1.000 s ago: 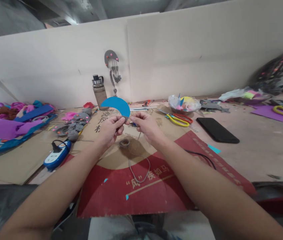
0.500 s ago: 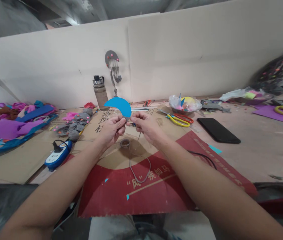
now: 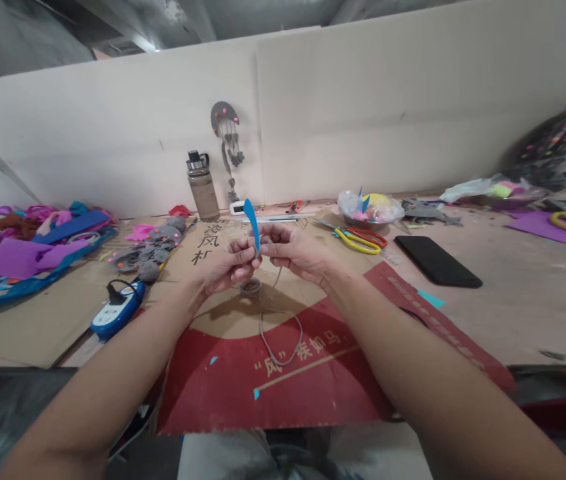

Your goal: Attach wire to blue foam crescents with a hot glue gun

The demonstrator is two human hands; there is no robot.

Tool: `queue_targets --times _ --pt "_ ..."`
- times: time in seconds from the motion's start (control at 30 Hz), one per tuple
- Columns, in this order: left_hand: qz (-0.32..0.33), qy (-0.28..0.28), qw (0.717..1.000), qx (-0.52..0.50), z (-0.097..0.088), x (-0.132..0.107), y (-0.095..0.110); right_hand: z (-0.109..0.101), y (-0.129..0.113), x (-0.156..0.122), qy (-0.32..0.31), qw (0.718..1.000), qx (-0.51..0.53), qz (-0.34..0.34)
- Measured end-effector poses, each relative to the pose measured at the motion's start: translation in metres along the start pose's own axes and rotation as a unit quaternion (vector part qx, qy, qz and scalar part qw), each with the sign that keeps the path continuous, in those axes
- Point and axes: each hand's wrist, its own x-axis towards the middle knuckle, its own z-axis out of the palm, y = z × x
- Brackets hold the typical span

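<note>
Here, left fingers [image 3: 243, 256] and right fingers [image 3: 277, 249] pinch blue piece [image 3: 251, 215]; bowl [image 3: 359, 221] holds yellow piece [image 3: 377, 201], clear plastic [image 3: 347, 201].

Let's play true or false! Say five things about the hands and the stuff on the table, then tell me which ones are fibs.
1. The left hand pinches a blue piece. True.
2. The right hand holds a pair of scissors. False: its fingertips are at the lower end of the blue piece.
3. A grey cord lies in a loop over the red cardboard. True.
4. The black phone lies on the red cardboard. False: it lies on the table, beyond the cardboard's right edge.
5. A bottle stands near the white wall. True.
</note>
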Motion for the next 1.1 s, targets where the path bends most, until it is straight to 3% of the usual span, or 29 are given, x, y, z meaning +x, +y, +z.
queue_targets --times 0.13,0.37,0.6,1.1 --pt "0.018 0.011 1.0 0.013 0.003 0.001 -0.003 -0.002 0.001 0.0 0.001 1.0 0.007 -0.003" --pt "0.063 0.076 0.991 0.091 0.018 0.001 -0.002 -0.004 0.007 0.004 0.096 0.994 0.036 -0.025" --pt "0.136 0.2 0.935 0.258 0.02 0.003 -0.005 0.007 0.005 0.005 0.154 0.988 -0.008 -0.032" --pt "0.137 0.251 0.936 0.206 0.014 0.004 -0.006 0.007 0.006 0.005 0.205 0.952 -0.221 -0.052"
